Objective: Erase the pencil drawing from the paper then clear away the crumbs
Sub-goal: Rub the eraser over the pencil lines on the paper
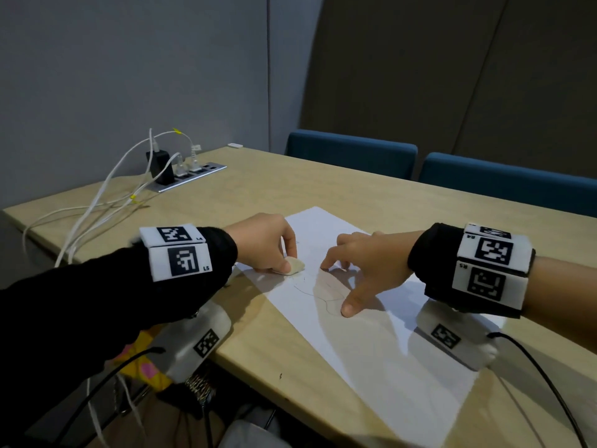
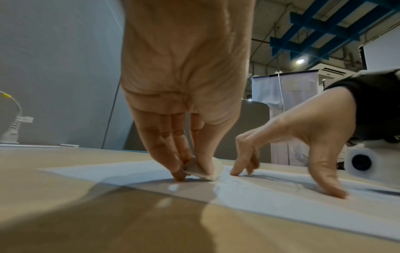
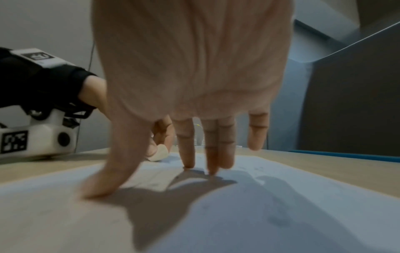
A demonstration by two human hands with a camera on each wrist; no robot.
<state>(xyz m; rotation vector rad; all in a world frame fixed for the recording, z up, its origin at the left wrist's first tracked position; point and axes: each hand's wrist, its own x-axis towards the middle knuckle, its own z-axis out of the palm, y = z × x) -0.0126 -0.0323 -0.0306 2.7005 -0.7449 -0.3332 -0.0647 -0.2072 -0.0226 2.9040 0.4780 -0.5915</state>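
Observation:
A white sheet of paper [image 1: 381,344] lies on the wooden table, with faint pencil lines [image 1: 318,294] near its middle. My left hand [image 1: 265,244] pinches a cream eraser [image 1: 294,266] between thumb and fingers and holds it down on the paper's left edge; the left wrist view shows the eraser [image 2: 203,169] touching the sheet. My right hand [image 1: 361,266] is spread, thumb and fingertips [image 3: 211,169] pressing the paper [image 3: 281,205] flat just right of the eraser. The little finger is lifted.
A power strip [image 1: 190,176] with a black charger and white cables [image 1: 97,215] sits at the table's far left. Two blue chair backs [image 1: 352,153] stand behind the far edge. The table's near edge [image 1: 290,412] runs below the paper.

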